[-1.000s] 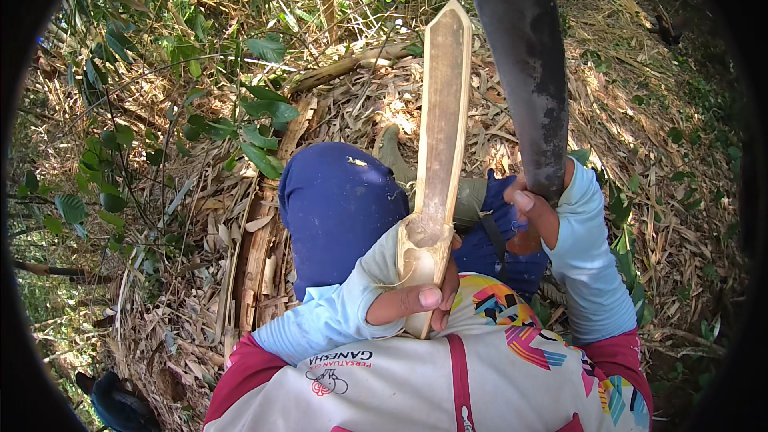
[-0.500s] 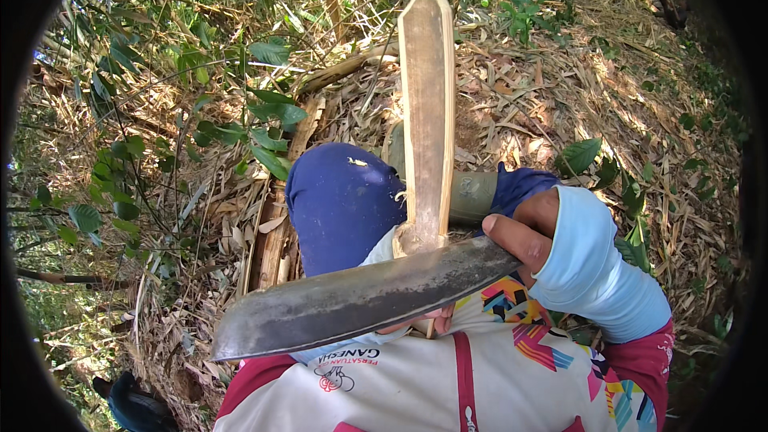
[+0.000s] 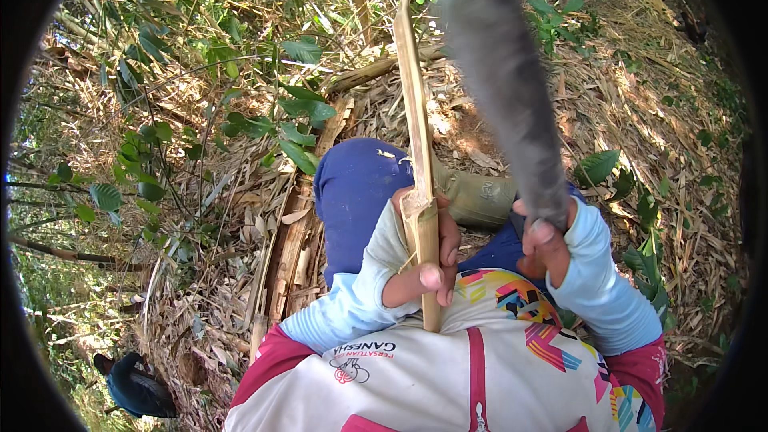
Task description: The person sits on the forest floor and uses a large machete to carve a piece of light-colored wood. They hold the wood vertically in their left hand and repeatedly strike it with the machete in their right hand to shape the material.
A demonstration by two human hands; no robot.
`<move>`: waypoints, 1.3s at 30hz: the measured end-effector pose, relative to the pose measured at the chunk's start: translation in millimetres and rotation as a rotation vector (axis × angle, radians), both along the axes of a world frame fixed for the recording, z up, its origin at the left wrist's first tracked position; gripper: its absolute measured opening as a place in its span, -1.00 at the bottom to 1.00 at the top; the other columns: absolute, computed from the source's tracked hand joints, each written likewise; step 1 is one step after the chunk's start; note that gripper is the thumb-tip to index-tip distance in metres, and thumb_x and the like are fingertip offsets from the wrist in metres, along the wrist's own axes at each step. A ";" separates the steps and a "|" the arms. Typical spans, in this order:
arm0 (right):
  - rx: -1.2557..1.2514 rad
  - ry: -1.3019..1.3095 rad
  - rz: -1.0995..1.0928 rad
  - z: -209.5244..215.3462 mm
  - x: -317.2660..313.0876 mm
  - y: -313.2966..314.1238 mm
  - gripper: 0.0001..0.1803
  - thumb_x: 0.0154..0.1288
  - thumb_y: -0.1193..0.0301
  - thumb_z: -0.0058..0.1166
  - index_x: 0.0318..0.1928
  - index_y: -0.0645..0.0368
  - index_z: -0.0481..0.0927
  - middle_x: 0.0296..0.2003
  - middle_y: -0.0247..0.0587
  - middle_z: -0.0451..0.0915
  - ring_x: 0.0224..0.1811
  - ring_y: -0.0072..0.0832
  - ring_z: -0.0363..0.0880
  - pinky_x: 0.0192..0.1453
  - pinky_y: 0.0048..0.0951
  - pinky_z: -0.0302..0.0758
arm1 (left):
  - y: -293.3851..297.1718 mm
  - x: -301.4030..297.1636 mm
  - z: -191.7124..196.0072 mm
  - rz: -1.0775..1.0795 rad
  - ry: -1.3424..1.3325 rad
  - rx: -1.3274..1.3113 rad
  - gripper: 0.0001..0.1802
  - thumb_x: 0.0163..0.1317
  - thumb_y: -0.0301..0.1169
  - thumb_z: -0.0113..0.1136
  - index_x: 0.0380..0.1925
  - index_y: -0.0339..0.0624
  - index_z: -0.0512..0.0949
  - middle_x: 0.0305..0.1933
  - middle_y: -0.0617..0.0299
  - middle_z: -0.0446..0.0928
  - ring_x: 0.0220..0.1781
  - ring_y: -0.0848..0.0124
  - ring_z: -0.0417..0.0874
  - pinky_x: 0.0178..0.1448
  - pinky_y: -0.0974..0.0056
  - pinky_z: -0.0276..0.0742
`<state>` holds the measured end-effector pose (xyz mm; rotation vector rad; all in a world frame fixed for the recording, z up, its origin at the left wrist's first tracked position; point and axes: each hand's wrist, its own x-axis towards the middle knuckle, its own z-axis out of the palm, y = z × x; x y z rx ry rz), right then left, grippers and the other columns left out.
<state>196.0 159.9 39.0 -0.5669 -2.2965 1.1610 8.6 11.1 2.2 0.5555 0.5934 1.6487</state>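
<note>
Here, the left hand [image 3: 428, 260] is clenched around the lower part of a split bamboo slat [image 3: 418, 152], holding it upright in front of the chest with its tip pointing away over the blue-trousered knee [image 3: 352, 192]. The right hand [image 3: 542, 240] is closed on the handle of a machete [image 3: 500, 88], whose broad dark blade is raised beside the slat and blurred, well apart from it. By the look of it the slat is already split and thinned to a narrow strip, and its tip seems cut to a slant; whatever trimming remains looks like edge work. Several more bamboo strips [image 3: 288, 256] lie on the leaf litter by the knee. No container shows; a dark bag-like thing [image 3: 136, 388] lies at the lower left, contents hidden.
</note>
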 end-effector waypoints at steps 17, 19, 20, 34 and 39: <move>-0.923 0.238 0.073 -60.1 47.2 -7.3 -0.01 0.24 0.49 0.19 0.53 0.08 -0.16 -0.49 -0.30 0.43 -0.53 -0.53 0.50 -0.40 -0.45 0.51 | 30.9 4.4 16.0 -0.263 -0.094 -0.006 -0.15 0.12 -0.03 0.23 0.33 -0.25 0.20 -0.18 0.04 0.47 -0.14 0.22 0.54 0.00 0.10 0.51; -0.885 0.157 0.010 -48.0 48.6 -13.1 -0.05 0.22 0.48 0.22 0.50 0.12 -0.07 -0.48 -0.31 0.46 -0.53 -0.57 0.51 -0.42 -0.51 0.50 | 35.9 -3.1 19.0 -0.216 0.228 -0.004 -0.13 0.11 -0.01 0.22 0.34 -0.24 0.20 -0.26 0.06 0.48 -0.18 0.23 0.54 -0.01 0.11 0.49; -0.867 0.116 -0.023 -42.4 49.5 -16.2 -0.07 0.21 0.48 0.24 0.49 0.14 -0.02 -0.48 -0.31 0.48 -0.53 -0.59 0.51 -0.44 -0.54 0.49 | 38.3 -7.1 22.1 -0.190 0.388 -0.002 -0.12 0.10 0.01 0.22 0.35 -0.24 0.21 -0.30 0.06 0.48 -0.20 0.23 0.54 -0.01 0.12 0.48; 0.347 -0.192 0.071 29.4 51.5 -6.4 -0.46 0.09 0.47 0.23 0.16 0.10 0.52 -0.29 -0.13 0.66 -0.31 -0.24 0.66 -0.20 -0.32 0.57 | 43.1 7.4 -16.3 -0.030 0.308 0.162 -0.40 0.35 -0.30 0.14 0.31 -0.23 0.18 -0.11 -0.03 0.50 -0.16 0.27 0.64 -0.11 0.23 0.62; 0.445 -0.439 0.174 25.8 39.1 -10.3 -0.66 0.37 0.25 -0.03 0.07 0.04 0.59 -0.59 -0.24 0.58 -0.57 -0.24 0.60 -0.55 -0.20 0.44 | 34.9 24.5 -8.4 -0.039 0.109 0.173 -0.26 0.19 -0.20 0.25 0.30 -0.24 0.19 -0.22 0.04 0.43 -0.24 0.32 0.55 -0.16 0.28 0.57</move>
